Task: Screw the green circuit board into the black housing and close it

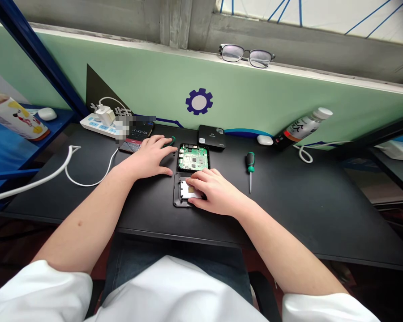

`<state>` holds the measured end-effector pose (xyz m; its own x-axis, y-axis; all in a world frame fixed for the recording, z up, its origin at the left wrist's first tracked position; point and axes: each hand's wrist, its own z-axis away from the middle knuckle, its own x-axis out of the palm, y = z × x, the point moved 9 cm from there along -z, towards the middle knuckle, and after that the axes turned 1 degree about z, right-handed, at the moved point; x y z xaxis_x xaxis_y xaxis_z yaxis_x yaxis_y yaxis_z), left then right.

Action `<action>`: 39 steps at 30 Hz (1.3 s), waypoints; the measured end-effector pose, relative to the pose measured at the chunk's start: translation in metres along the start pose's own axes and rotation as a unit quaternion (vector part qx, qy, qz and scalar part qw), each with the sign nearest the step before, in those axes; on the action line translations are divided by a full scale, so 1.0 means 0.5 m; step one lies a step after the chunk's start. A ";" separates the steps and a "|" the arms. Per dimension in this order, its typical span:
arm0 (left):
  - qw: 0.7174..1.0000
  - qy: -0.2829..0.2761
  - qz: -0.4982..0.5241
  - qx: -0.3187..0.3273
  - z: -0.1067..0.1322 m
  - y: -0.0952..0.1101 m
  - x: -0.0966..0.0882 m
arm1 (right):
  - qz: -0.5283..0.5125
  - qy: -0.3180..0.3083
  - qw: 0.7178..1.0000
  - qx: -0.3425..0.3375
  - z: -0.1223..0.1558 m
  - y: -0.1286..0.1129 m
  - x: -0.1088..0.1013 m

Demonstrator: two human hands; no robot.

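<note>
1. White sleeves and two bare forearms reach forward over the near edge of the black bench [322, 210].
2. Right hand [211, 191]: palm down, fingers lightly spread, resting on the black case half [178, 197], which lies open on the bench just in front of the person; a pale metal plate [188, 191] shows inside it under the fingertips. The hand grips nothing.
3. Left hand [151, 156]: palm down and open, fingers spread flat on the bench, just left of the other case half holding the green circuit board [193, 158]; a small green-capped object [172, 141] lies at its fingertips, though contact cannot be judged.
4. The two case halves lie touching, board half farther, plate half nearer.
5. Screwdriver [250, 167], green and black handle, lies to the right of the board, apart from both hands.
6. Black box [211, 136] stands just behind the board; a phone [137, 135] lies behind the left hand.
7. Power strip [99, 123] with white cable at far left; white earbud case [265, 140] and tilted bottle [304, 126] at far right.
8. Spectacles [246, 55] rest on the green partition's top ledge.
</note>
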<state>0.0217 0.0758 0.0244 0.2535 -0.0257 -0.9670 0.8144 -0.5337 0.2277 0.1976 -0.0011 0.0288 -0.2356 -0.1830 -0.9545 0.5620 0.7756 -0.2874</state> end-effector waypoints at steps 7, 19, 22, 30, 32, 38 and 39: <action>0.998 0.038 -0.025 -0.036 -0.002 -0.012 -0.011 | 0.010 -0.015 0.999 0.027 0.002 -0.001 -0.002; 0.992 0.092 -0.058 -0.057 -0.013 0.015 0.006 | 0.067 0.250 0.850 0.458 0.160 0.359 -0.155; 0.993 0.092 -0.052 -0.055 -0.013 0.018 0.004 | 0.025 0.143 0.818 0.557 0.200 0.430 -0.125; 0.990 0.101 -0.053 -0.079 -0.010 0.006 -0.009 | -0.344 0.325 0.783 0.405 0.148 0.386 -0.113; 0.989 0.103 -0.053 -0.087 -0.009 0.004 -0.013 | -0.482 0.363 0.731 0.318 0.113 0.342 -0.098; 0.987 0.116 -0.052 -0.098 -0.009 -0.002 -0.021 | -0.552 0.345 0.740 0.169 0.030 0.203 -0.058; 0.987 0.117 -0.051 -0.098 -0.009 -0.002 -0.020 | -0.533 0.346 0.755 0.159 0.024 0.189 -0.054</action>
<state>0.0205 0.0805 0.0343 0.2591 0.2275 -0.9387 0.9218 -0.3484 0.1700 0.2667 0.0698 0.0267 -0.9851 -0.1557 0.0723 -0.1039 0.2052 -0.9732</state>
